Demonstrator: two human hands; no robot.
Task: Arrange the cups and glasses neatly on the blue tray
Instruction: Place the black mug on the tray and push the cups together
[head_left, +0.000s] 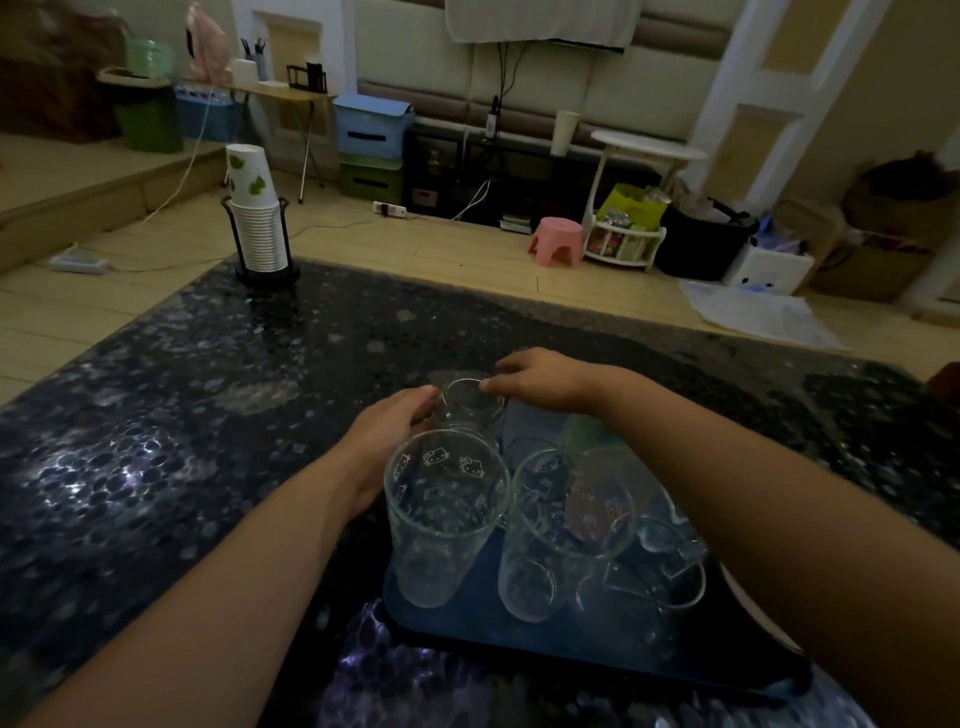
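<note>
A blue tray (524, 642) lies on the dark patterned table, close to me. Two tall clear glasses with cat prints stand on it, one at front left (441, 525) and one to its right (563, 530). Clear handled mugs (670, 566) sit at the tray's right side, and a green cup (584, 434) shows behind them. At the tray's far left corner stands a small clear glass (470, 402). My left hand (389, 423) curls round its left side. My right hand (540, 379) holds its rim from the right with thumb and fingers.
A black wire holder with a stack of white paper cups (257, 228) stands at the table's far left corner. Beyond the table's far edge are a pink stool (556, 241), a white side table (647, 150) and storage boxes on the floor.
</note>
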